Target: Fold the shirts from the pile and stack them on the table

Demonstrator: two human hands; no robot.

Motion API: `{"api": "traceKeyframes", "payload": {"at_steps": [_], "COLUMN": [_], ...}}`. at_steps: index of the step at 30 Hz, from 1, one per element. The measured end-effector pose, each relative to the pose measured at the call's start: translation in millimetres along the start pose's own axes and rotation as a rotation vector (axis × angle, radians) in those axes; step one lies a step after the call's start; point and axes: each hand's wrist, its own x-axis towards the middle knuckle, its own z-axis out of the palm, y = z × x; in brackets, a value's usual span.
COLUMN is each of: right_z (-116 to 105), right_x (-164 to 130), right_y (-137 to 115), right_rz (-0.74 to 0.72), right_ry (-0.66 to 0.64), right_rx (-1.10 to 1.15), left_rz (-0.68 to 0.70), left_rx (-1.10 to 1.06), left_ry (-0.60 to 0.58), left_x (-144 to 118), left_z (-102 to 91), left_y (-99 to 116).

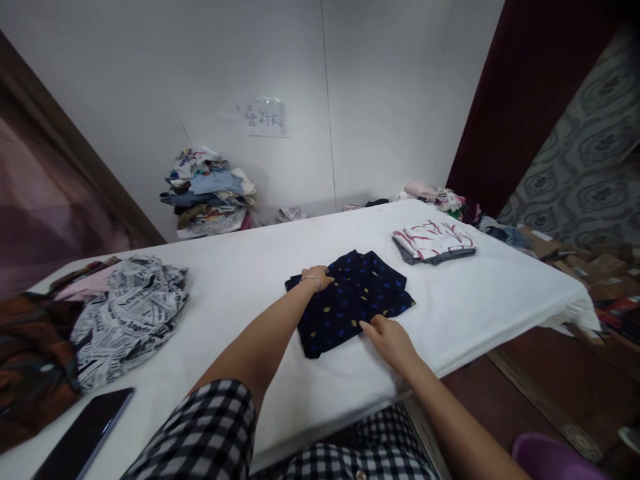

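Note:
A dark navy shirt [345, 300] with blue and yellow spots lies partly folded on the white-covered table, its collar at the far side. My left hand [317, 276], with a bracelet at the wrist, reaches across to the shirt's upper left part; its fingers are closed on the fabric there. At the near edge, my right hand [389, 339] pinches the cloth between thumb and fingers. To the right sits a small folded stack with a white, red-patterned garment [435, 239] on top and dark grey cloth below.
On the left lie a rumpled newspaper-print garment [133, 307], a brown plaid garment [37, 360] and a phone [85, 437]. A tall clothes pile [210, 193] stands behind the table by the wall. More clothes [440, 199] lie past the right far edge, with cardboard boxes [605, 267] beyond.

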Motion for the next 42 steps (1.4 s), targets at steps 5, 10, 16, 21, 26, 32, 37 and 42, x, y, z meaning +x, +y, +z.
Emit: {"api": "traceKeyframes", "payload": {"at_steps": [5, 10, 16, 21, 26, 32, 37, 42], "right_z": [4.0, -0.4, -14.4, -25.4, -13.4, 5.9, 12.8, -25.7], "right_x": [18.8, 32.8, -12.9, -46.7, -31.9, -2.7, 18.5, 56.3], "right_y": [-17.2, -8.6, 9.0, -1.4, -23.1, -41.6, -44.2, -59.9], "right_rz": [-0.027, 0.046, 0.398, 0.686, 0.696, 0.754, 0.609, 0.334], "right_ry": [0.033, 0.071, -0.189, -0.294, -0.188, -0.039, 0.043, 0.187], "right_rx": [-0.146, -0.049, 0.826, 1.417, 1.622, 1.645, 1.518, 1.190], "left_rz": [-0.024, -0.073, -0.027, 0.079, 0.072, 0.093, 0.107, 0.191], "left_rx": [-0.063, -0.104, -0.140, -0.156, -0.192, -0.318, -0.468, -0.682], "left_ry": [0.070, 0.102, 0.053, -0.044, -0.116, -0.068, 0.038, 0.228], "left_x": [9.3, 16.6, 32.2, 56.5, 66.6, 53.0, 33.0, 7.9], "left_z": [-8.6, -2.6, 8.4, 7.2, 4.6, -13.2, -39.7, -99.0], "left_y": [-0.2, 1.2, -12.7, -16.8, -4.6, 0.9, -3.9, -24.8]}}
